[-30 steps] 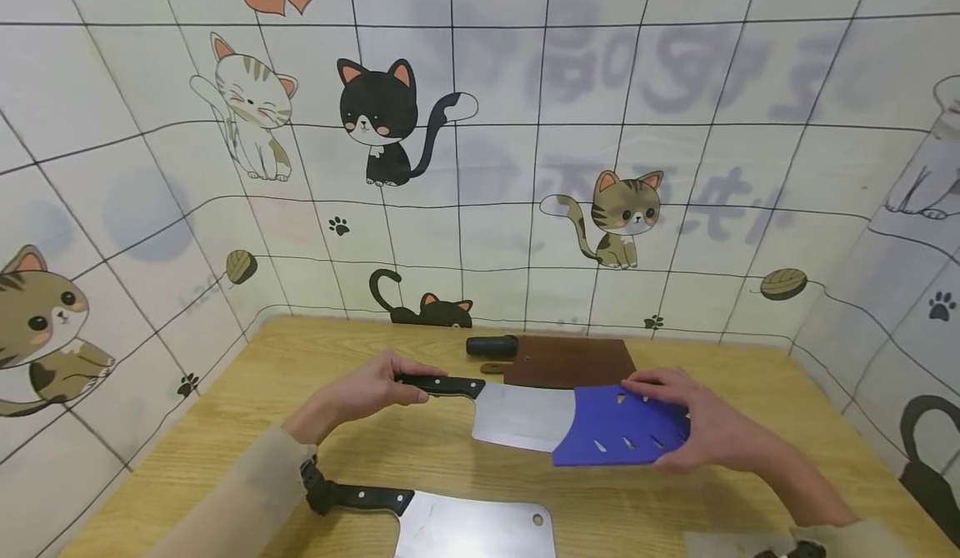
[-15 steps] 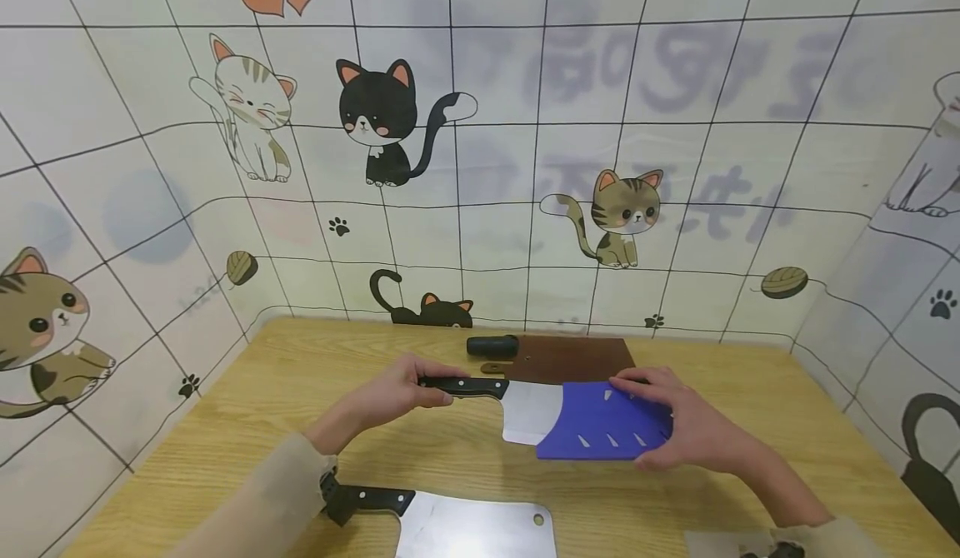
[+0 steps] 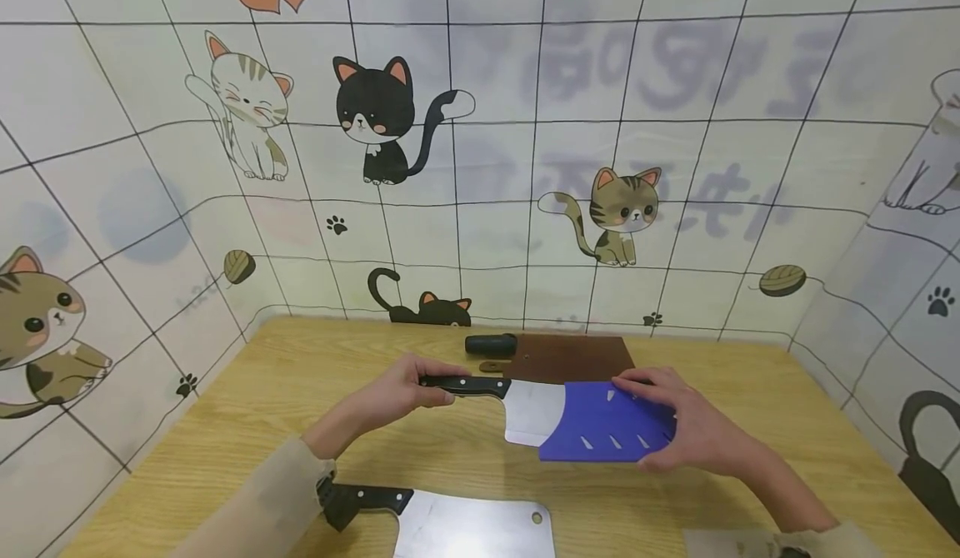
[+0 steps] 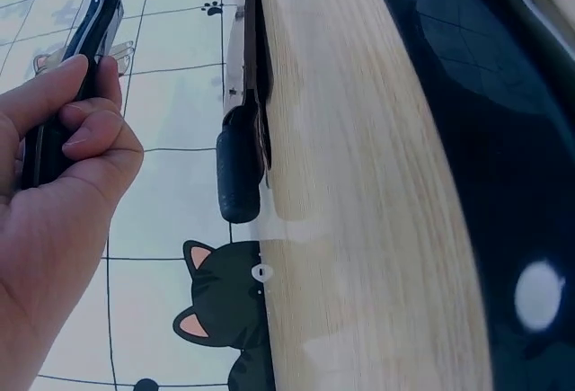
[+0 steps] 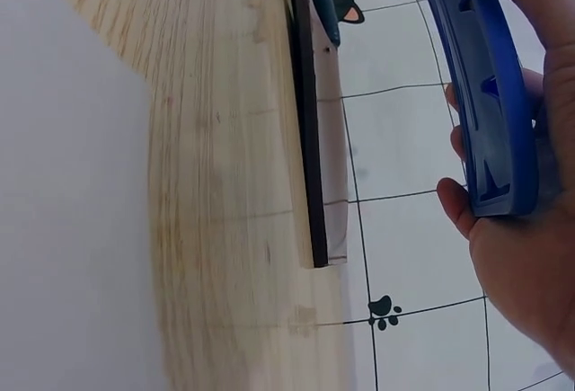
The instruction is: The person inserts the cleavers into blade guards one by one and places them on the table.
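My left hand (image 3: 401, 391) grips the black riveted handle of a cleaver (image 3: 534, 412), held above the table. A blue slotted blade cover (image 3: 600, 420) hides most of that blade, with only the part near the handle bare. On the cover's far end, my right hand (image 3: 693, 425) pinches it between thumb and fingers. In the left wrist view, fingers curl round the black handle (image 4: 85, 40). The right wrist view has the blue cover (image 5: 490, 94) edge-on in the hand. Whether the blade reaches the cover's end is hidden.
A second cleaver (image 3: 472, 525) lies at the table's front, its handle to the left. Behind, near the wall, lies a dark-handled cleaver in a brown cover (image 3: 573, 356). A pale flat sheet (image 3: 727, 543) is at the front right of the wooden table (image 3: 300, 358).
My left hand has moved right with the cleaver, and its blade has gone deeper into the blue cover. The right hand has shifted slightly left. Over the last half second both hands barely move.
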{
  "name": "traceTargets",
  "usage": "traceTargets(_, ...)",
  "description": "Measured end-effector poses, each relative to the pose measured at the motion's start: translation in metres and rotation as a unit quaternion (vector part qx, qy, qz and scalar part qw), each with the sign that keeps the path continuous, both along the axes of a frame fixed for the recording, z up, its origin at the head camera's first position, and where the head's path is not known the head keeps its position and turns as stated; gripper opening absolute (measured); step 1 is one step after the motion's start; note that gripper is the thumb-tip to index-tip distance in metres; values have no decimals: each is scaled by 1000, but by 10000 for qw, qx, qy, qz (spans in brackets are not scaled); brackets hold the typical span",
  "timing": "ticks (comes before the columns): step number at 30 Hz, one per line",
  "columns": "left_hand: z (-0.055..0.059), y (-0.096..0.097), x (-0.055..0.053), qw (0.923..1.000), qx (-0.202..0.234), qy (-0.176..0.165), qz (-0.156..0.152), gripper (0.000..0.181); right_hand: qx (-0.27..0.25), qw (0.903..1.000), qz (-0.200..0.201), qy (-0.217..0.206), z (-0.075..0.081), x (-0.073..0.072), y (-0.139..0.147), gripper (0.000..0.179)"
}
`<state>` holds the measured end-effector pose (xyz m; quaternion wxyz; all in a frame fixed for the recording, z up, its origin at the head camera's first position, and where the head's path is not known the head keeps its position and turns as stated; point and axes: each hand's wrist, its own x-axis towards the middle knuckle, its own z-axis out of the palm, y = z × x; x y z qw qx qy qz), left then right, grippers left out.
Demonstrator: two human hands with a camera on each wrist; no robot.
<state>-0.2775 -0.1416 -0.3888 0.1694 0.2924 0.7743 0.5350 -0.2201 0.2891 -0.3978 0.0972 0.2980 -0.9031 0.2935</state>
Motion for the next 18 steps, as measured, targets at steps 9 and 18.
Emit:
traceTargets(9,-5,3,5,9999,-32,34,148,39,-8,9998,-44,-185,0,1,-1,92)
traceTargets(18,-4,22,12,9994,152,213,224,37,-172,9994,-208,-201,2,3,-7,91)
